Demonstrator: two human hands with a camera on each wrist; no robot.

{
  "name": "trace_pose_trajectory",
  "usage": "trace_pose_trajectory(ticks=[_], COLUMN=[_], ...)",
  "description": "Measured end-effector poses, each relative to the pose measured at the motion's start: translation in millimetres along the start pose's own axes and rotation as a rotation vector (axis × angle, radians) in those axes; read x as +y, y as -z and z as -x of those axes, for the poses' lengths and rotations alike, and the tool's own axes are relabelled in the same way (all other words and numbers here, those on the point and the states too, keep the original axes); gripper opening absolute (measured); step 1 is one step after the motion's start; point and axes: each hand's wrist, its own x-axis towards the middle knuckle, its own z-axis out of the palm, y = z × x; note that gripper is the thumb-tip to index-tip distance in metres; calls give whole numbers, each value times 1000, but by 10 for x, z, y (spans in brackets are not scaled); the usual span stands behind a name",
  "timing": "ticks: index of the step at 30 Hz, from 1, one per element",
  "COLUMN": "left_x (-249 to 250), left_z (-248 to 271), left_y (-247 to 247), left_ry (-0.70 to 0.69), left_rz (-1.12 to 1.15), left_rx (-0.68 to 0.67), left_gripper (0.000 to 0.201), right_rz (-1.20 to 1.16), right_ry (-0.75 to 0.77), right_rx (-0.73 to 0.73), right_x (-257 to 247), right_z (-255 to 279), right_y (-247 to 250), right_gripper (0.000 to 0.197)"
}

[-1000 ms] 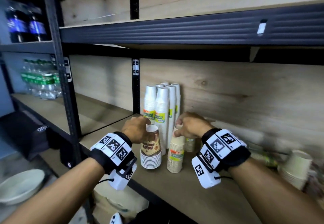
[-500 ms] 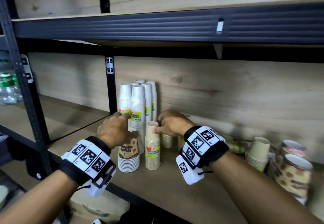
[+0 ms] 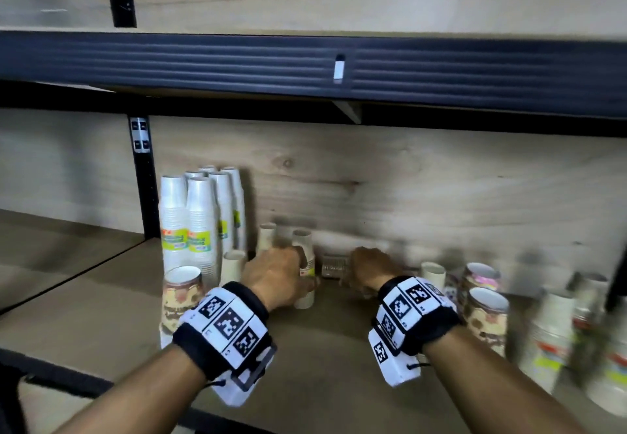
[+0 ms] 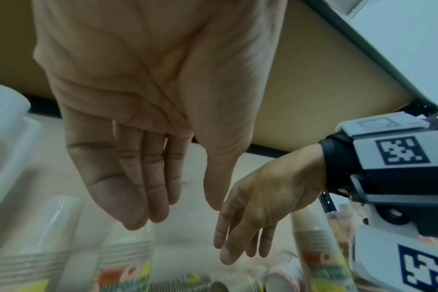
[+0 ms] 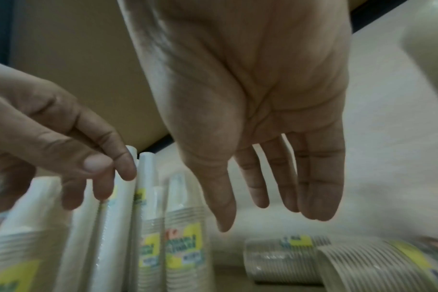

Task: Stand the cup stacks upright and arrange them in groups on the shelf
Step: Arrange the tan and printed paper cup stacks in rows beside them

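Observation:
Tall white cup stacks (image 3: 200, 216) stand upright at the back left of the shelf (image 3: 322, 348). In front of them stands a brown patterned stack (image 3: 181, 294), with short beige stacks (image 3: 234, 265) beside it. My left hand (image 3: 281, 274) reaches next to an upright beige stack (image 3: 303, 247); the left wrist view shows its fingers (image 4: 150, 187) straight and empty. My right hand (image 3: 369, 265) stretches toward the back wall with loose, empty fingers (image 5: 263, 187). It is just above a clear-wrapped stack (image 5: 275, 260) that lies on its side.
At the right stand more stacks: a beige one (image 3: 432, 272), brown patterned ones (image 3: 487, 315) and blurred white ones (image 3: 549, 332). The upper shelf's dark beam (image 3: 305, 67) hangs low overhead. A black upright post (image 3: 144, 189) borders the left. Bare board lies in front of my wrists.
My left hand has let go of the brown patterned stack and my right hand of the beige stack. Both hands have moved right and deeper into the shelf.

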Motion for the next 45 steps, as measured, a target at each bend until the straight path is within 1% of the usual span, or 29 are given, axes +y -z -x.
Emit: trace_pose_trajectory(ticks=[1,3,6,12,15,18,21,24,26,28,32,35,38,39,41,43,45], left_x=[12,1,-56,-151,-151,-121,-46,19,46,57,111,200,359,424,541,636,726], left_z=[-55,-125,-210,-332,-358,-385,-386,-399,-404,-420,-463,-549,-600,-593,-617,-656,-685], left_y=[-64,-160,-260,-378,-394,-383,-350,-313,-289,-248,-184,-182,-139,-113,-107,-132,-172], left_ry=[-6,-14,-7,-10,-20,-46,-81,-87,-90,-95,-117,-96,-92,-87,-65,-26,1], left_rz=[0,14,17,44,48,66,86,100,112,132,166,308,492,568,824,1055,1208], left_rx=[-28,-68,-94,-108,-110,-98,-82,-107,-121,-120,-104,-89,-80,-82,-115,-118,-114], left_gripper=[49,52,54,54,54,52,45,42,43,44,42,42,50,52,52,47,41], right_rz=[26,72,78,2,-60,-119,-144,-143,-139,-196,-291,-372,-468,-494,-562,-610,-595], right_ry=[-12,-34,-98,-211,-249,-281,-300,-299,-302,-332,-364,-329,-220,-186,-138,-110,-102], right_rx=[-6,11,22,-99,-122,-79,-32,22,97,177,253,327,400,414,435,425,392], right_x=[61,133,167,203,230,256,268,271,269,241,160,77,56,64,80,109,159], right_z=[-45,-121,-227,-521,-634,-695,-687,-636,-546,-442,-204,59,349,440,580,676,739], right_y=[-60,-174,-299,-546,-624,-686,-691,-653,-565,-416,-88,169,363,398,430,416,393], right_gripper=[42,40,43,60,63,60,52,45,44,42,46,37,35,34,32,40,51])
